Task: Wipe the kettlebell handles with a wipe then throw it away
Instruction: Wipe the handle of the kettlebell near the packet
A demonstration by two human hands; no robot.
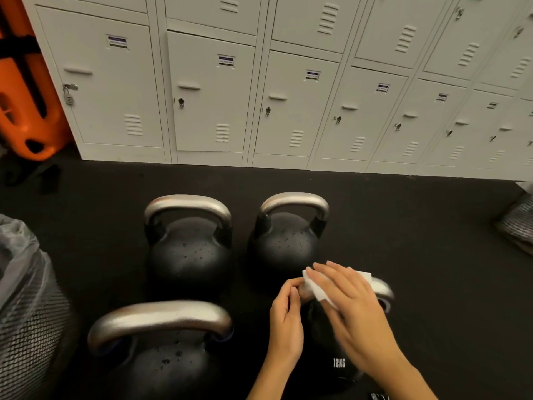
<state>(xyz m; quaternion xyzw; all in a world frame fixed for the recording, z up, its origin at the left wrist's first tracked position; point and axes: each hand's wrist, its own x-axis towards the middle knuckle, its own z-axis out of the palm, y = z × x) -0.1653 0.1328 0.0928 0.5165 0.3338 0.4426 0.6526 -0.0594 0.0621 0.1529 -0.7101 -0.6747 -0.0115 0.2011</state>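
Several black kettlebells with steel handles stand on the dark floor. My right hand presses a white wipe flat over the handle of the near right kettlebell, hiding most of that handle. My left hand pinches the left end of the same handle, fingers curled around it beside the wipe. The near left kettlebell, far left kettlebell and far right kettlebell stand untouched, their handles bare.
A mesh bin with a plastic liner stands at the left edge. White lockers line the far side. An orange object leans at the far left. Another mesh item sits at the right edge.
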